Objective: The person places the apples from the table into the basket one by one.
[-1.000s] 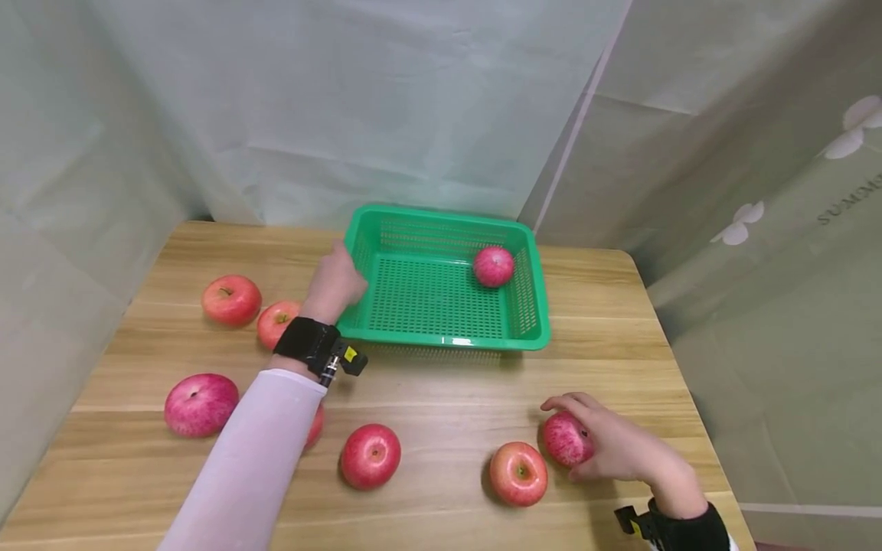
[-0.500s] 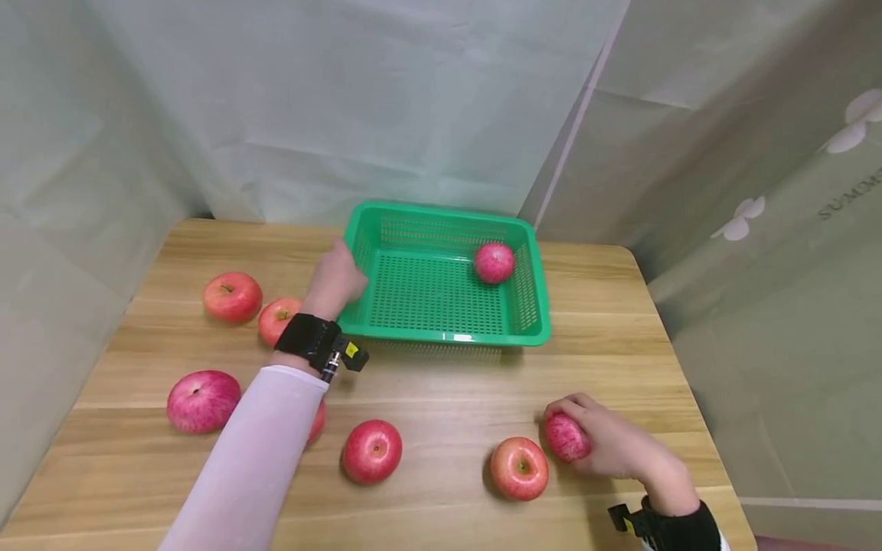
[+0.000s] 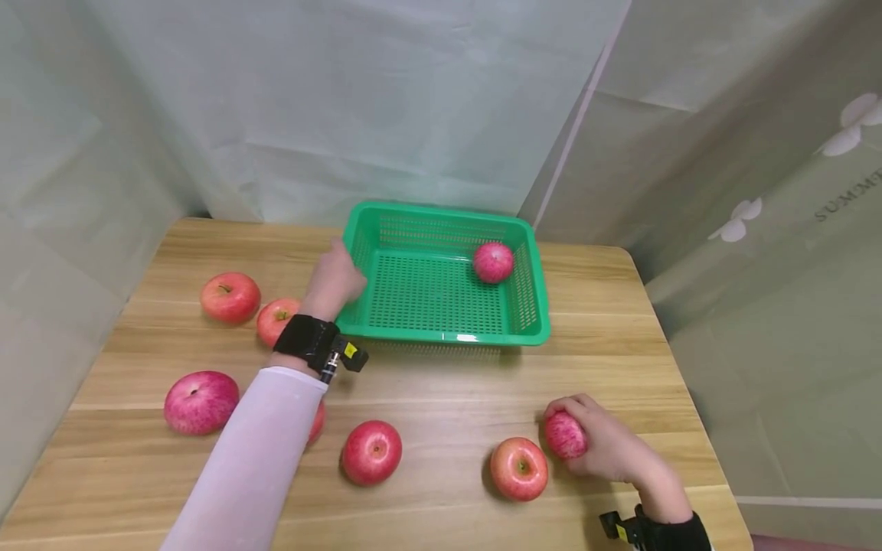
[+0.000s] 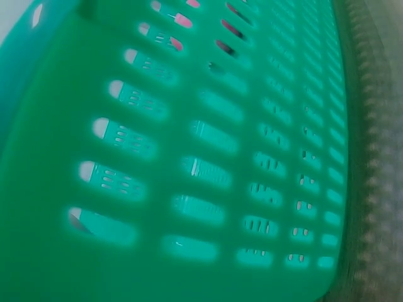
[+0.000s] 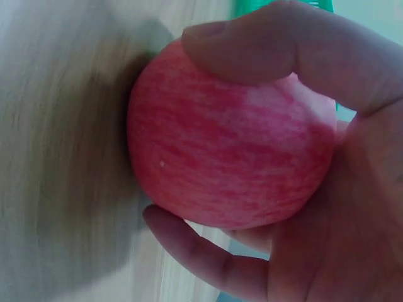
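In the head view my left hand [image 3: 335,279] grips the left rim of a green plastic basket [image 3: 441,337], its fingers mostly hidden from above. The basket's slotted wall [image 4: 170,145] fills the left wrist view. At the lower right my right hand [image 3: 609,444] grips a pink-red streaked apple [image 3: 566,435]. Seen from the right wrist, thumb and fingers curl round opposite sides of this apple [image 5: 233,138], close to the wooden tabletop. One dark pink apple [image 3: 493,262] lies inside the basket, toward its right end.
Just left of the held apple sits a lighter red apple [image 3: 520,469]; another red apple [image 3: 372,452] is further left. Beyond the left arm are a large pink apple [image 3: 201,402] and a red apple [image 3: 230,298]. Partly covered by that arm are an apple [image 3: 277,320] and one more. Grey-green curtains [image 3: 386,99] surround the table.
My right hand's fingers have closed round the pink-red apple, and its wrist has shifted slightly left. The left hand and the basket stay in place.
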`<state>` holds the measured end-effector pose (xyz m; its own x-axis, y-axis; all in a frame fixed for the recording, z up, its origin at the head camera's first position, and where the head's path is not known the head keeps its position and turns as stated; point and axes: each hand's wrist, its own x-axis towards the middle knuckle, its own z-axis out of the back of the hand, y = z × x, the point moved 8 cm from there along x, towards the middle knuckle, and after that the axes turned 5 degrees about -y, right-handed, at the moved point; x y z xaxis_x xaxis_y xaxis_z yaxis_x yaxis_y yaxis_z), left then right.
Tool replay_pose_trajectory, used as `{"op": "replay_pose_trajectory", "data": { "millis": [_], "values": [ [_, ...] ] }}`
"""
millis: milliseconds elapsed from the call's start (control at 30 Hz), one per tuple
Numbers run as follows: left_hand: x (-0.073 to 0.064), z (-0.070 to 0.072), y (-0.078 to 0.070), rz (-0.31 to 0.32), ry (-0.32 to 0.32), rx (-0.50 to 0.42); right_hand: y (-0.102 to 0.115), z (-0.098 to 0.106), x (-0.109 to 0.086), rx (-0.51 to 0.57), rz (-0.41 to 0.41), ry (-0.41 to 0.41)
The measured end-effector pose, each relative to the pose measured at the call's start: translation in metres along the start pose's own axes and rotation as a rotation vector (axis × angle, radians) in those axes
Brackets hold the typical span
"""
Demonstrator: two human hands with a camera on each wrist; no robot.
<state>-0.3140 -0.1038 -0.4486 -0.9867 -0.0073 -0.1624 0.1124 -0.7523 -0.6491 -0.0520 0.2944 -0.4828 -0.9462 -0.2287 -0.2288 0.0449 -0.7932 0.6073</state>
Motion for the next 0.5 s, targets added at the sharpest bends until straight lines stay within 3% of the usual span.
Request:
{"op": "replay_pose_trajectory", "data": {
  "millis": [133, 500],
  "values": [
    [-0.0006, 0.0010, -0.0014, -0.002, -0.010, 0.015, -0.0024, -0.0006, 0.0004, 0.017, -0.028, -0.010],
    [0.0000, 0.0001, -0.0033, -0.007, -0.011, 0.016, -0.0039, 0.0017, -0.0002, 0.031, -0.006, -0.024]
  ]
}}
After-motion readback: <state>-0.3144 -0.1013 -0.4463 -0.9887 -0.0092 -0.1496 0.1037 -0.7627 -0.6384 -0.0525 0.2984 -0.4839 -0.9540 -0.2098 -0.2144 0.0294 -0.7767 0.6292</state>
